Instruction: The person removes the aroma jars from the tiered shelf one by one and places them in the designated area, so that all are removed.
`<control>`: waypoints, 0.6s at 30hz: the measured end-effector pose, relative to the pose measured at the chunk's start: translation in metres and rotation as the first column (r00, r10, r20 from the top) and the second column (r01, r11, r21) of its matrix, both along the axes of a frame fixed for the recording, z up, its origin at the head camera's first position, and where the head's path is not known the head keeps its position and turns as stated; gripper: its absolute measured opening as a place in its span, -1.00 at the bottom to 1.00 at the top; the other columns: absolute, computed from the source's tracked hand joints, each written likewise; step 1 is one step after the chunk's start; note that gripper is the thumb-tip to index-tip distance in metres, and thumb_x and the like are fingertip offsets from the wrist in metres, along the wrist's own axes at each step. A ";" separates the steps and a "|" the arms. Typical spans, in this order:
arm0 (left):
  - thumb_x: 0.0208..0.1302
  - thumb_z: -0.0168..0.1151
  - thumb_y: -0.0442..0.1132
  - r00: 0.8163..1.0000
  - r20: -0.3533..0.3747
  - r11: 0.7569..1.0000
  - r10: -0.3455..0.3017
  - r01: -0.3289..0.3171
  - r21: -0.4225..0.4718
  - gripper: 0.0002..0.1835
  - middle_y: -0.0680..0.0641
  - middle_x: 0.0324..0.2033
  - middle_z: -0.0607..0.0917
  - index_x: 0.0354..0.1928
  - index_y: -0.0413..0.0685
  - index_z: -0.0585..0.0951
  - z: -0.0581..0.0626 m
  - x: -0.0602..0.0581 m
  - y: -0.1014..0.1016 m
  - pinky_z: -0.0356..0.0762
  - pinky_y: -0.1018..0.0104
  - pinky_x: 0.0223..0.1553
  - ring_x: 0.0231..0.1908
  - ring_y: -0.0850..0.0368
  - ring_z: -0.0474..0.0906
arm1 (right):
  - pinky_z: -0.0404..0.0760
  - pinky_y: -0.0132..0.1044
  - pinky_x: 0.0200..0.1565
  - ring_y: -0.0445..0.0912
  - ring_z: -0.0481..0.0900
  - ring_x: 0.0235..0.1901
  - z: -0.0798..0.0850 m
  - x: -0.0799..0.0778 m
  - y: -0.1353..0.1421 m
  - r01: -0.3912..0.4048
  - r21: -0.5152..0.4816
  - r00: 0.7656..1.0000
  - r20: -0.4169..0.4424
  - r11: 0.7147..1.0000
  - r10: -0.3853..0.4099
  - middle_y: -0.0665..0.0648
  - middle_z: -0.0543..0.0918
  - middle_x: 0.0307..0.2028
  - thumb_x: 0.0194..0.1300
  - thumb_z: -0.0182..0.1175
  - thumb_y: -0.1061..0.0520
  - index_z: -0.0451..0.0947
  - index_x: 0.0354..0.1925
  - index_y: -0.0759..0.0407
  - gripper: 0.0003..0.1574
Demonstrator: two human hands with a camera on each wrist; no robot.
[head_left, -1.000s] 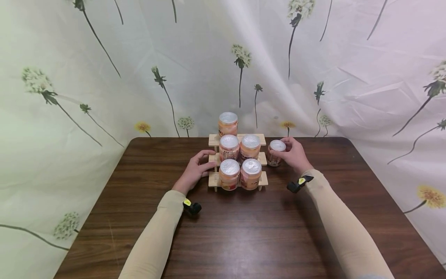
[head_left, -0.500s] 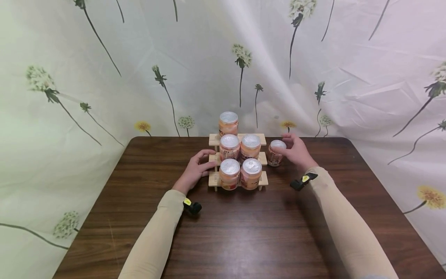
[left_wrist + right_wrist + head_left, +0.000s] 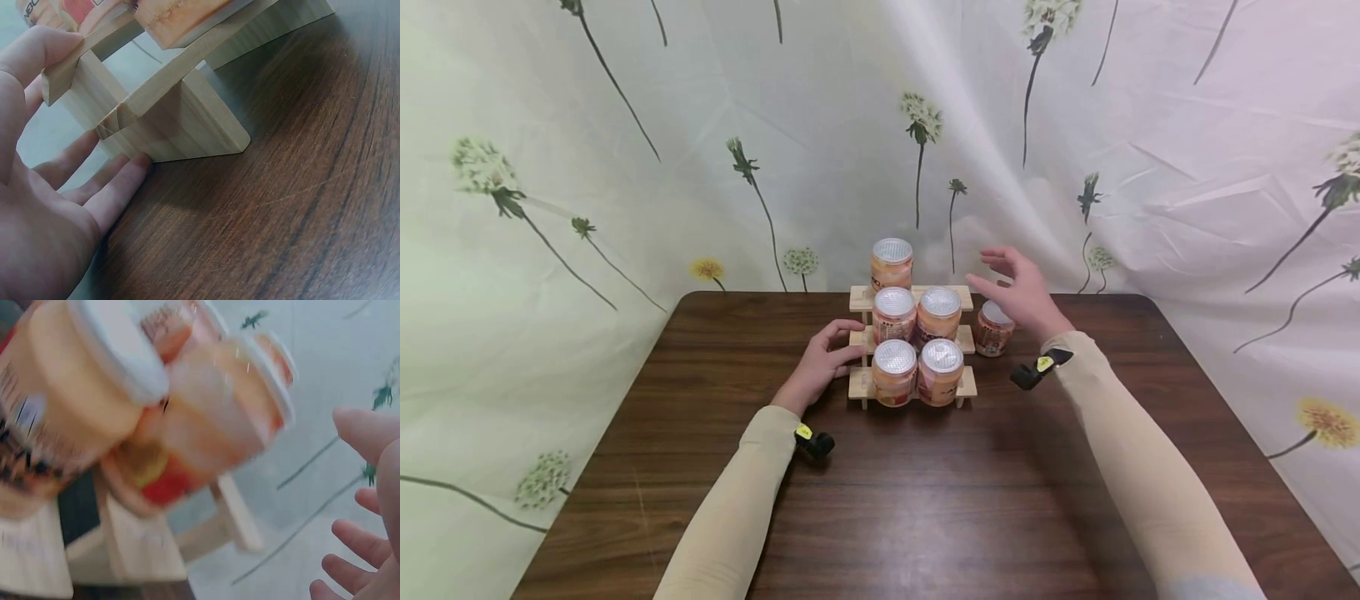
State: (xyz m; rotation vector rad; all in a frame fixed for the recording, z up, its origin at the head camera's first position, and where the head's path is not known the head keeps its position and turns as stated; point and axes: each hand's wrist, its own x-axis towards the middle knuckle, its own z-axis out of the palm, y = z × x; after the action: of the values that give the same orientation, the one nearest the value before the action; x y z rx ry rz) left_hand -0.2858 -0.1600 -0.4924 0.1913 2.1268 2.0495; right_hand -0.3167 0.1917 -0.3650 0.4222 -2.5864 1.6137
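Observation:
A three-step light wooden rack (image 3: pixel 966 382) stands on the table, bearing several orange-labelled fruit jars with pale round lids. One jar (image 3: pixel 892 265) is on the top step, two are on the middle step and two more, including a front jar (image 3: pixel 895 383), on the bottom step. My left hand (image 3: pixel 820 365) touches the rack's left end, its fingers (image 3: pixel 119 190) lying along the wooden side and step ends. Empty and with spread fingers, my right hand (image 3: pixel 1021 293) is raised behind and above a separate jar (image 3: pixel 992 335) that stands upright right of the rack.
The dark wood-grain table (image 3: pixel 895 508) ends at the back against a pale curtain (image 3: pixel 820 133) printed with dandelions. Beside the jar on the top step, a stretch of bare shelf (image 3: pixel 951 297) shows on the right.
My right hand has let go of the jar right of the rack and moved up and left, fingers spreading. That jar stays standing on the table. The left hand keeps its place.

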 end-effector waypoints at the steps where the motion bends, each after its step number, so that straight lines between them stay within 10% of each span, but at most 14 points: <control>1: 0.44 0.39 -0.17 1.000 -0.001 1.000 0.000 0.000 0.000 -0.57 -0.21 0.39 0.42 0.27 0.07 0.54 0.000 0.000 0.000 0.69 0.17 -0.08 0.08 -0.02 0.63 | 0.29 0.15 0.48 0.15 0.31 0.49 0.003 0.000 -0.004 -0.011 0.006 1.000 -0.004 1.000 0.011 0.23 0.43 0.46 0.43 0.39 -0.12 0.35 0.48 0.12 -0.18; 18: 0.45 0.37 -0.19 1.000 -0.001 1.000 0.002 -0.002 0.000 -0.59 -0.20 0.39 0.41 0.27 0.07 0.54 -0.001 -0.001 0.001 0.70 0.14 -0.06 0.11 -0.05 0.62 | 0.36 0.13 0.43 0.17 0.37 0.46 0.042 -0.012 -0.066 -0.191 0.200 0.982 0.033 0.961 0.188 0.17 0.47 0.46 0.33 0.45 -0.24 0.28 0.56 0.05 0.03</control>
State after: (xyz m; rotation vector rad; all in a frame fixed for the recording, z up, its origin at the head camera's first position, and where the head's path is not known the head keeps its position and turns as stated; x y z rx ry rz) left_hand -0.2865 -0.1594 -0.4934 0.1903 2.1288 2.0508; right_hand -0.3290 0.1261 -0.3235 0.6947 -2.8085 1.4093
